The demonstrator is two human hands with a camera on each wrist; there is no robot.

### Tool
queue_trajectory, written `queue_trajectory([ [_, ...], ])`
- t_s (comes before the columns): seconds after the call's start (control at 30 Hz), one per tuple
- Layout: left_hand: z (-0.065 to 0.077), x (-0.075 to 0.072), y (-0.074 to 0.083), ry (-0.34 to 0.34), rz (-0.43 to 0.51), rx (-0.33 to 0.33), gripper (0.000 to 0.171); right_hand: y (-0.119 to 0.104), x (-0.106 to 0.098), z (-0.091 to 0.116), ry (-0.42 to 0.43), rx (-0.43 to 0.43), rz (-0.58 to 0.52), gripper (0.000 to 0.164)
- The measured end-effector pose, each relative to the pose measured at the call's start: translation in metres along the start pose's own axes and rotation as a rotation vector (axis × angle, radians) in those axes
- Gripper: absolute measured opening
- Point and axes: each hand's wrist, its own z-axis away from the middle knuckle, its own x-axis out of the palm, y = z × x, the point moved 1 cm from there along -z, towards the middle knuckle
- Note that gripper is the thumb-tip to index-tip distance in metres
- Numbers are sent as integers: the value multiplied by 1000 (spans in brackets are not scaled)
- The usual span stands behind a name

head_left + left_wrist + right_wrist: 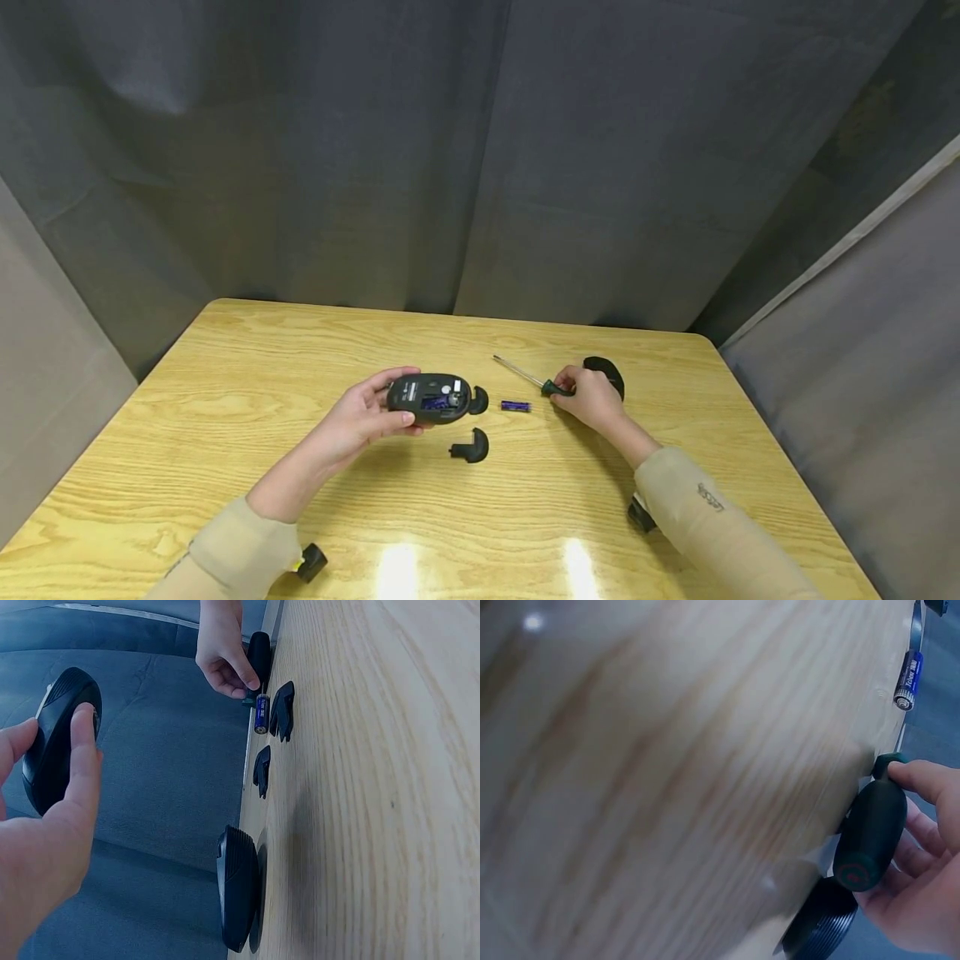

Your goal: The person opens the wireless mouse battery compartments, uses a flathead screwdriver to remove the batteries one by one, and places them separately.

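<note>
Clearly holding a mouse (426, 388) in the left grip (365, 414), a screwdriver (553, 388) in the right grip (592, 400).

Up off the counter (300, 358), left of centre, open bay turned up, with a battery (437, 403) inside. Probably light, stiff and a little slippery; likely fragile about the bay. Best held by the long sides, as now, between thumb and fingers. To the right, pinched by the handle, shaft toward far left. Between, on the counter: a loose battery (515, 407), a near piece (472, 449) and a far piece (480, 402). Partly hidden behind the right grip: a black thing (607, 375). Hard to match with the head view: a dark rounded thing (238, 892) low in the left wrist view. Too small to read: the mouse's print.
</note>
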Motion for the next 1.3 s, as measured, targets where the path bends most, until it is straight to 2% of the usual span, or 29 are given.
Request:
queue_trajectory([
  [0.23,0,0,-1,5,-9,6,72,-1,-4,1,1,-4,-7,25],
  [0.53,0,0,-2,20,-31,4,70,-13,-21,9,35,-103,-50,28],
  [0.83,-1,2,-3,35,-67,3,69,-42,-45,24,80,-221,-88,28],
  [1.3,-1,5,-3,61,-85,-15,71,-99,-86,49,125,-326,-135,29],
])
